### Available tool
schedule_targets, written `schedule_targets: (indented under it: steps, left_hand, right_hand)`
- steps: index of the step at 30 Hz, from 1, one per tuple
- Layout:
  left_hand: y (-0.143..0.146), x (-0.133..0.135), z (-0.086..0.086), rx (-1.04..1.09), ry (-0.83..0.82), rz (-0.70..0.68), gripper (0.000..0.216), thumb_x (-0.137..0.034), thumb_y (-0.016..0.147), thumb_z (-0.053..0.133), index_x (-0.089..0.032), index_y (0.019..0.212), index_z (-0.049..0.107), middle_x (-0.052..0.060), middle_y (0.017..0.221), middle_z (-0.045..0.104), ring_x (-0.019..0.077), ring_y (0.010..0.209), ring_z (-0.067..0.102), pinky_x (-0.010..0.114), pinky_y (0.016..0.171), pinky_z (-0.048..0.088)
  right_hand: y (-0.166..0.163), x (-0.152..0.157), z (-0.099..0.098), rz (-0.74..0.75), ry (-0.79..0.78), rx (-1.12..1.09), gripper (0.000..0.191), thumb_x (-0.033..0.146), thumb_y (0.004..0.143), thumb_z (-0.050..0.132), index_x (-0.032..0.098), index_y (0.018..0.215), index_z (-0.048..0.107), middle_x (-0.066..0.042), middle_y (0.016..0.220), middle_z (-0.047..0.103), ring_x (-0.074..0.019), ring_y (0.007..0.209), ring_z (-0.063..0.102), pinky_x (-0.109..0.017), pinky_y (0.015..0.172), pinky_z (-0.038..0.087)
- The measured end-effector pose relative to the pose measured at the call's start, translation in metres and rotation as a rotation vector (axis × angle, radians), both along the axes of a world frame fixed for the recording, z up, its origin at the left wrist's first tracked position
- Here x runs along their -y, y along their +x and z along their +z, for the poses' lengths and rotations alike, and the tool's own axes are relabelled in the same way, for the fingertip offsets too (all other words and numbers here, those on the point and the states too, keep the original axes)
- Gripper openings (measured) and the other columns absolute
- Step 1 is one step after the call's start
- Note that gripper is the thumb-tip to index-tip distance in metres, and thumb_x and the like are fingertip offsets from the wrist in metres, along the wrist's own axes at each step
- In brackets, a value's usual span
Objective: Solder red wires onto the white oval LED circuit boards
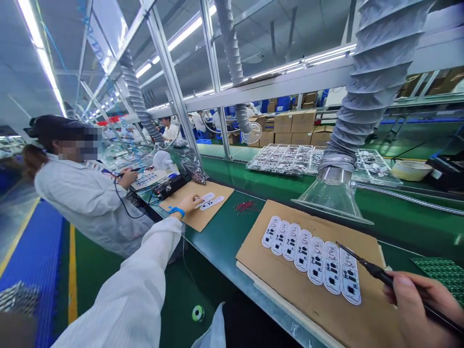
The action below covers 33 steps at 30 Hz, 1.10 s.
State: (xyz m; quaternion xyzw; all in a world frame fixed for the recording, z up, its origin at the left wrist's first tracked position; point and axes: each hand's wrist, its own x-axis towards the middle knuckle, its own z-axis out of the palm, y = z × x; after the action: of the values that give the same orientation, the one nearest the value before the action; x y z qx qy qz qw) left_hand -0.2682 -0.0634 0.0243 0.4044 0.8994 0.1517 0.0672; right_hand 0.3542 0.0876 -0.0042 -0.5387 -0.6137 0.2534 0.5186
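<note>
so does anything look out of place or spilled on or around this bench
The green spool looks odd: it sits below the bench, apparently on the floor, rather than up with the boards. Nothing looks clearly spilled; the red wires lie in a loose heap.

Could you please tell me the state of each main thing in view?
Seven white boards, lined up on cardboard
Soldering iron, held, tip near the row's right end
Right hand, closed around its handle
Left hand, at the left-hand pair of boards
Red wires, loosely heaped on the bench
Clear trays, filled with parts
</note>
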Motion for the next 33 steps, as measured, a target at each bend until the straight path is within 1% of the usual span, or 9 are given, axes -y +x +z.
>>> schedule_targets:
  steps: [5,8,11,15,21,25,28,31,33]
  left_hand:
    - [0.013,0.001,0.008,0.006,0.089,0.017,0.037,-0.039,0.104,0.067,-0.018,0.134,0.065,0.012,0.137,0.066,0.0261,0.117,0.069,0.048,0.1,0.061]
    - [0.039,0.01,0.004,0.039,0.118,-0.023,0.038,-0.041,0.103,0.068,-0.017,0.133,0.065,0.012,0.134,0.067,0.0264,0.116,0.069,0.049,0.099,0.061]
    - [0.076,0.011,0.003,0.158,0.101,-0.184,0.034,-0.046,0.105,0.063,-0.014,0.113,0.071,0.008,0.11,0.074,0.0233,0.1,0.071,0.043,0.092,0.06]
    - [0.136,-0.016,0.005,0.366,0.114,-0.434,0.043,-0.051,0.104,0.05,-0.016,0.099,0.073,0.007,0.088,0.077,0.0229,0.086,0.07,0.034,0.081,0.056]
    - [0.218,-0.071,0.001,0.7,0.167,-0.713,0.032,-0.047,0.093,0.061,-0.017,0.1,0.068,0.002,0.076,0.066,0.0143,0.065,0.056,0.027,0.062,0.046]
    - [0.223,-0.098,-0.004,0.872,0.254,-0.725,0.036,-0.053,0.099,0.048,-0.02,0.088,0.056,-0.006,0.064,0.038,0.0093,0.052,0.034,0.023,0.051,0.032]
    - [0.21,-0.114,-0.006,0.927,0.312,-0.669,0.041,-0.059,0.101,0.046,-0.023,0.082,0.047,-0.009,0.063,0.026,0.0081,0.049,0.023,0.022,0.047,0.023]
    - [0.206,-0.119,-0.005,0.947,0.305,-0.686,0.04,-0.057,0.1,0.056,-0.021,0.082,0.053,-0.009,0.061,0.031,0.0083,0.049,0.028,0.022,0.048,0.026]
    - [0.212,-0.114,-0.002,0.87,0.312,-0.824,0.034,-0.048,0.101,0.059,-0.02,0.082,0.06,-0.004,0.064,0.049,0.0102,0.056,0.045,0.023,0.055,0.037]
  right_hand:
    - [-0.009,0.012,0.024,0.085,-0.07,0.03,0.018,0.046,0.097,0.064,0.029,0.097,0.067,-0.011,0.084,0.073,-0.0287,0.078,0.071,-0.043,0.076,0.056]
    - [-0.012,0.003,0.014,0.13,0.005,0.115,0.032,0.054,0.096,0.064,0.023,0.103,0.068,-0.012,0.092,0.075,-0.0306,0.086,0.073,-0.044,0.08,0.056]
    - [-0.016,-0.004,0.002,0.201,0.106,0.148,0.044,0.062,0.092,0.065,0.022,0.109,0.068,-0.011,0.102,0.077,-0.0287,0.089,0.073,-0.04,0.078,0.057]
    - [-0.024,0.001,0.004,0.344,0.135,0.249,0.039,0.056,0.1,0.061,0.021,0.115,0.069,-0.01,0.106,0.077,-0.0244,0.086,0.072,-0.034,0.074,0.056]
    - [-0.029,0.01,0.01,0.447,0.117,0.325,0.039,0.054,0.107,0.052,0.022,0.104,0.075,-0.006,0.094,0.077,-0.022,0.08,0.071,-0.033,0.076,0.057]
    - [-0.027,0.011,0.01,0.445,0.046,0.343,0.036,0.051,0.106,0.054,0.022,0.102,0.075,-0.008,0.098,0.078,-0.0225,0.083,0.072,-0.034,0.078,0.058]
    - [-0.038,0.014,0.02,0.464,-0.101,0.304,0.03,0.047,0.105,0.058,0.022,0.109,0.074,-0.006,0.092,0.078,-0.0208,0.076,0.073,-0.03,0.068,0.057]
    - [-0.067,0.015,0.038,0.54,-0.117,0.312,0.025,0.041,0.108,0.055,0.025,0.109,0.073,-0.004,0.087,0.076,-0.0195,0.073,0.072,-0.029,0.066,0.055]
    - [-0.093,0.017,0.048,0.597,-0.036,0.348,0.021,0.036,0.109,0.054,0.026,0.105,0.072,-0.004,0.094,0.075,-0.0201,0.08,0.071,-0.031,0.074,0.056]
